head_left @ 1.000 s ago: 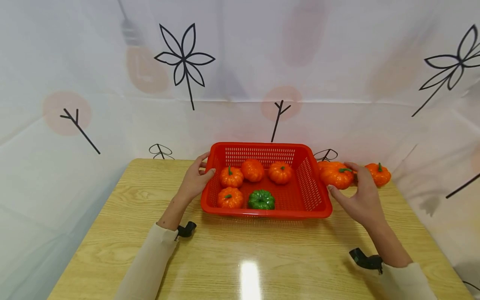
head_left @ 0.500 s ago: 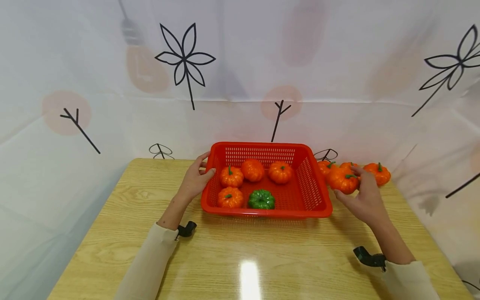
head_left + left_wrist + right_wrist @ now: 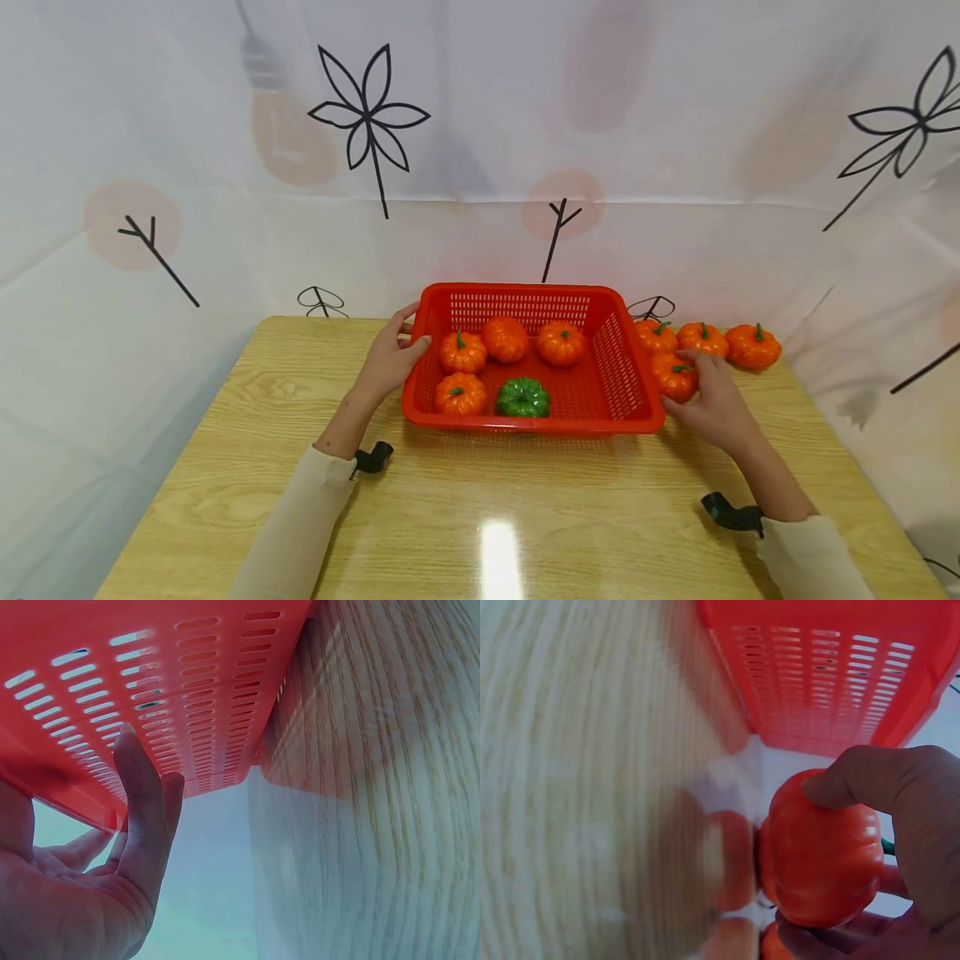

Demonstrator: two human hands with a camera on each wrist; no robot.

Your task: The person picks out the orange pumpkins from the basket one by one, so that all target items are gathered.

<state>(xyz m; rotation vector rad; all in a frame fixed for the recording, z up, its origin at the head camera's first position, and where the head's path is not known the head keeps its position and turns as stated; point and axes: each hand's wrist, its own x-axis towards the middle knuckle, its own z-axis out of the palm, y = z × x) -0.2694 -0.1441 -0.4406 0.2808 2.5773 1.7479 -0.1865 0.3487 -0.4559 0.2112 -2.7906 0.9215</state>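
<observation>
A red plastic basket (image 3: pixel 534 425) with slotted walls stands on the table. My left hand (image 3: pixel 388 360) grips its left rim, the thumb on the near side and the fingers around the wall; the left wrist view shows the fingers (image 3: pixel 142 802) against the slotted side. Just outside the basket's right wall, my right hand (image 3: pixel 716 404) holds a small orange pumpkin (image 3: pixel 825 855) between thumb and fingers. In the right wrist view it is low, near the tabletop. Inside the basket lie several orange pumpkins (image 3: pixel 461 395) and one green pumpkin (image 3: pixel 523 399).
Three more orange pumpkins, the rightmost pumpkin (image 3: pixel 753 347) among them, sit in a row along the table's back edge, right of the basket. A patterned cloth (image 3: pixel 480 150) hangs behind the wooden table (image 3: pixel 420 517).
My right hand has carried the pumpkin slightly right, then down and nearer, beside the basket's right wall. The pumpkins behind it are uncovered now. My left hand and the basket stayed put.
</observation>
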